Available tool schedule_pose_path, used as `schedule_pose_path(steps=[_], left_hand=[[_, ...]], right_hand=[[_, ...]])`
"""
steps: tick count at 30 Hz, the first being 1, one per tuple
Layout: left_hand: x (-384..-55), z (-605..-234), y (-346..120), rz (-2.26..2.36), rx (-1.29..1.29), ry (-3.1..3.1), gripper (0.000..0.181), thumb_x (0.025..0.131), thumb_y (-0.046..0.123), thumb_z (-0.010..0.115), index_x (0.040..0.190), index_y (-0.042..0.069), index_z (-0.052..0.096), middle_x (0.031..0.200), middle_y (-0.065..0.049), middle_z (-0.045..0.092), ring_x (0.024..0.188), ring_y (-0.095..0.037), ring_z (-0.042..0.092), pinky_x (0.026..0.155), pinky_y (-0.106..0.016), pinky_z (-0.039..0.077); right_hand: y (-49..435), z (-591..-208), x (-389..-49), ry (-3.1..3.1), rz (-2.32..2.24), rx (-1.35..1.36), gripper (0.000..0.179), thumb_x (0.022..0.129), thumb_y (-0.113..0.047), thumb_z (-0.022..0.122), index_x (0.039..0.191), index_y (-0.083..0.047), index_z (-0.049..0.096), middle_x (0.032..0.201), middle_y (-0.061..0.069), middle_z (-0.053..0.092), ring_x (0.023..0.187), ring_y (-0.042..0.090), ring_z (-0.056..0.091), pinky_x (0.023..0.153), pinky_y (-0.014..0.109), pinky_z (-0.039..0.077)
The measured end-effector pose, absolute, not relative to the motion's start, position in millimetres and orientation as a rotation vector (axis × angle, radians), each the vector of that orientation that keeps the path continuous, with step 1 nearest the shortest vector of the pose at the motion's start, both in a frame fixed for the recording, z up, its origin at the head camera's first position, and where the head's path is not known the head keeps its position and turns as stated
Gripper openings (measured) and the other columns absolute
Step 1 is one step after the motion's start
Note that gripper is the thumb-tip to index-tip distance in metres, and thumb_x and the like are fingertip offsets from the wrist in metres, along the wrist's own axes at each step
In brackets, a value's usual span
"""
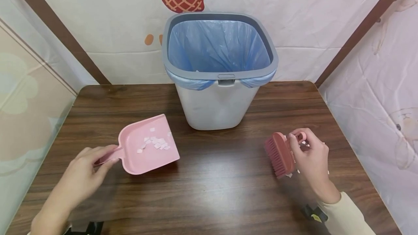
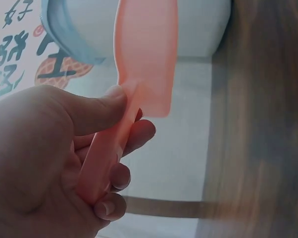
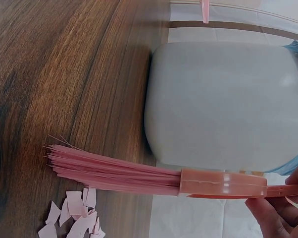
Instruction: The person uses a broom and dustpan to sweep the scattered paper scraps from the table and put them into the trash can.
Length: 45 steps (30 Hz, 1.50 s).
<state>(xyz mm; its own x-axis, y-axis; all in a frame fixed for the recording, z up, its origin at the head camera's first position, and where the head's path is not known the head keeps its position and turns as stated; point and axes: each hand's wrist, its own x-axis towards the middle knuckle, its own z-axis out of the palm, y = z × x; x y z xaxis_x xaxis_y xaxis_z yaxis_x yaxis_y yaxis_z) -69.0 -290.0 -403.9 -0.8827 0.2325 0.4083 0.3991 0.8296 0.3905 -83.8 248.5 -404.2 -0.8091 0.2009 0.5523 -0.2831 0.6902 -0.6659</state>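
My left hand (image 1: 85, 171) grips the handle of a pink dustpan (image 1: 143, 162), thumb on one side and fingers curled round the other in the left wrist view. Small white paper scraps (image 1: 158, 143) lie scattered on the pan, whose flat edge faces right. On the right, my right hand (image 1: 310, 159) pinches the looped handle of a small pink brush (image 1: 285, 154), its bristles pointing left. More paper scraps (image 3: 82, 213) lie on the table beside the bristles, partly hidden by the brush and hand in the head view.
A grey bin (image 1: 213, 106) with a blue liner bag (image 1: 215, 46) stands at the back middle of the dark wooden table (image 1: 215, 191). Printed fabric (image 1: 124, 28) hangs behind it and along both sides.
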Motion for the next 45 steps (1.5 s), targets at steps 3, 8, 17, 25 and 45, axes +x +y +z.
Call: schedule_pose_path(steps=[3,8,17,25,45], left_hand=[[-71,-397,-297,-0.656,-0.47,-2.677,0.037,0.079,0.0,0.084,0.114,0.003,0.074,0.092,-0.006,0.074,0.077,-0.003,0.044,0.063,-0.018,0.036],[-75,-387,-310,-0.647,-0.426,-2.693,0.032,0.082,0.005,0.083,0.113,0.003,0.074,0.09,-0.01,0.073,0.077,0.001,0.044,0.061,-0.017,0.035],[-90,-369,-340,-0.772,-0.388,-2.602,0.024,0.085,0.003,0.081,0.107,-0.005,0.073,0.093,0.039,0.05,0.074,0.009,0.041,0.058,-0.01,0.037],[-108,-346,-360,-0.906,-0.36,-2.637,0.019,0.092,0.001,0.073,0.111,0.0,0.074,0.097,0.048,0.049,0.071,0.016,0.047,0.054,-0.007,0.039],[-164,-290,-374,-1.284,-0.386,-2.426,0.054,0.098,-0.007,0.06,0.106,0.046,0.068,0.098,0.037,0.066,0.083,0.02,0.06,0.069,0.002,0.043]], right_hand=[[249,-404,-83,-2.29,1.045,0.057,0.005,0.09,0.004,0.072,0.092,0.0,0.07,0.076,0.004,0.066,0.069,-0.007,0.056,0.064,0.004,0.048],[249,-404,-83,-2.295,1.046,0.046,0.005,0.09,0.004,0.072,0.092,0.0,0.07,0.075,0.004,0.065,0.069,-0.008,0.056,0.064,0.004,0.049],[249,-403,-84,-2.287,1.048,0.066,0.005,0.09,0.005,0.071,0.092,0.0,0.07,0.075,0.004,0.066,0.069,-0.008,0.056,0.064,0.004,0.049],[249,-405,-85,-2.283,1.048,0.08,0.007,0.089,0.006,0.072,0.092,0.0,0.07,0.075,0.004,0.065,0.067,-0.006,0.054,0.063,0.004,0.048],[250,-405,-84,-2.309,1.026,0.061,0.006,0.09,0.004,0.072,0.091,-0.001,0.07,0.074,0.003,0.064,0.066,-0.005,0.053,0.061,0.005,0.047]])
